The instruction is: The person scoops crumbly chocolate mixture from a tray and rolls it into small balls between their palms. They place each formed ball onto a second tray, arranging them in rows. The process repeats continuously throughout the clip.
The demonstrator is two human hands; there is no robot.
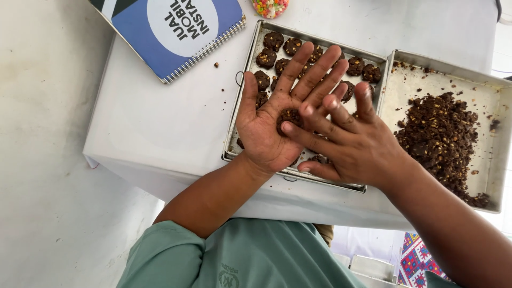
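While the left hand (266,125) lies open cradling a soft, crumbly dough ball (290,117), right hand (352,141) fingertips press it; probably sticky, best cupped underneath.

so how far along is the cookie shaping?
Done: shaped dark cookies fill the far end of the baking tray. In hand: one dough piece on the open left hand, pressed by right hand fingertips. Left: a big dough pile in the second tray.
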